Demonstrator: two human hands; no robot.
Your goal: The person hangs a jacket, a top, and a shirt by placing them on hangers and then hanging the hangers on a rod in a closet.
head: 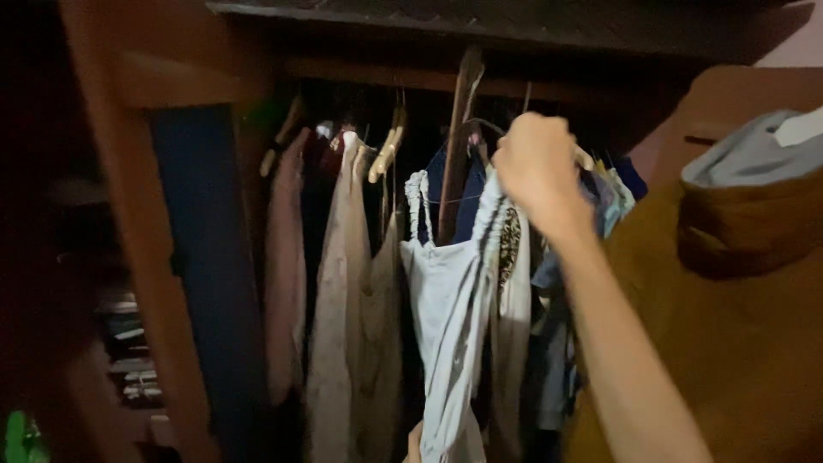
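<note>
Fist of right hand (538, 167) clamped on hanger (480, 129) of pale blue strappy dress (450, 300) up by wardrobe rail, left hand (414, 444) barely visible at hem, grip unclear.

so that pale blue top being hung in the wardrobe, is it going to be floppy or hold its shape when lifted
Probably floppy: the pale blue top hangs in long soft folds below the right hand. It looks light, with thin gathered straps and thin cloth. It may slide or swing on its hanger, since a fingertip at the hem seems to steady it.
</note>
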